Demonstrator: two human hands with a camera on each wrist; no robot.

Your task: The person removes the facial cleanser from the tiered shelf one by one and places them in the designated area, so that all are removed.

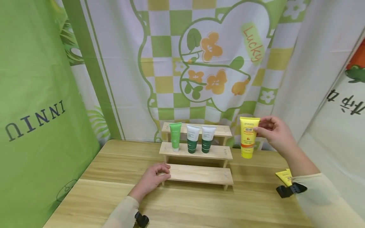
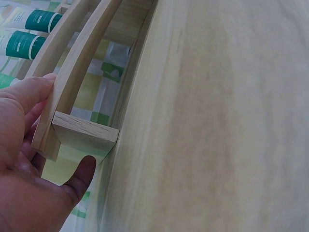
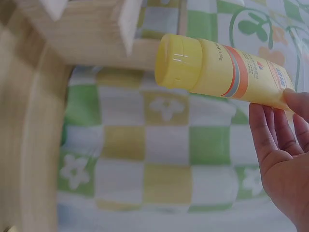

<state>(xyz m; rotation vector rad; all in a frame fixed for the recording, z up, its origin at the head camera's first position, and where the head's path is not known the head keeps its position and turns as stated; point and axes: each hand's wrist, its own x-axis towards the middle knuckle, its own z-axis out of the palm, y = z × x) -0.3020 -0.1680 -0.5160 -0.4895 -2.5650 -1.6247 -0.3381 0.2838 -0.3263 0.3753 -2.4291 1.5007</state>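
My right hand [image 1: 275, 134] pinches a yellow squeeze tube [image 1: 247, 137] near its flat top edge. The tube hangs cap down, right of the tiered wooden display stand [image 1: 196, 173] and apart from it. In the right wrist view, the thumb lies on one face of the tube [image 3: 227, 70] and the fingers lie behind it. My left hand [image 1: 154, 177] grips the left end of the stand's lowest step; one digit stands off below the board in the left wrist view. On the middle step stand a green tube [image 1: 175, 136] and two white-and-green tubes [image 1: 192, 138].
More yellow packaging [image 1: 285, 177] lies on the wooden table [image 1: 185, 205] at the right, partly hidden by my right forearm. A patterned curtain [image 1: 165, 63] hangs behind the stand. Green cloth [image 1: 37, 95] covers the left side.
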